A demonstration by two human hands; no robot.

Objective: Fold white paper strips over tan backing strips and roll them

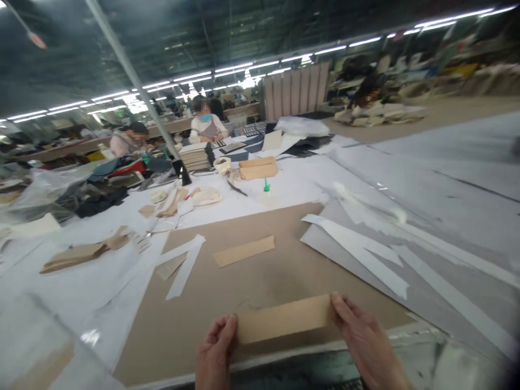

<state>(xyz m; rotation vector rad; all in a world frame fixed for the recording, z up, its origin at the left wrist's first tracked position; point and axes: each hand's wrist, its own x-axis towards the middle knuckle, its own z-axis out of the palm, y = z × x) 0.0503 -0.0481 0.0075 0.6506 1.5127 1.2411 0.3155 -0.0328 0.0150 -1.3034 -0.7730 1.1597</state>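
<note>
A tan rectangular strip (pixel 284 319) is stretched level between my two hands, close to the table's front edge. My left hand (pixel 217 344) pinches its left end between thumb and fingers. At the other end, my right hand (pixel 359 333) grips the strip's right edge with the thumb on top. Just beyond, a second tan strip (pixel 244 251) lies flat on the brown board (pixel 195 319). White tape-like strips (pixel 186 268) rest on the board's left part, around a small greyish piece (pixel 170 266).
Long white strips (pixel 361 252) lie over grey sheets at right. A small bottle with a green nozzle (pixel 267 187) stands behind the board. Stacked tan pieces (pixel 81 254) lie at left. A metal pole (pixel 134 81) rises at the back; several people sit beyond.
</note>
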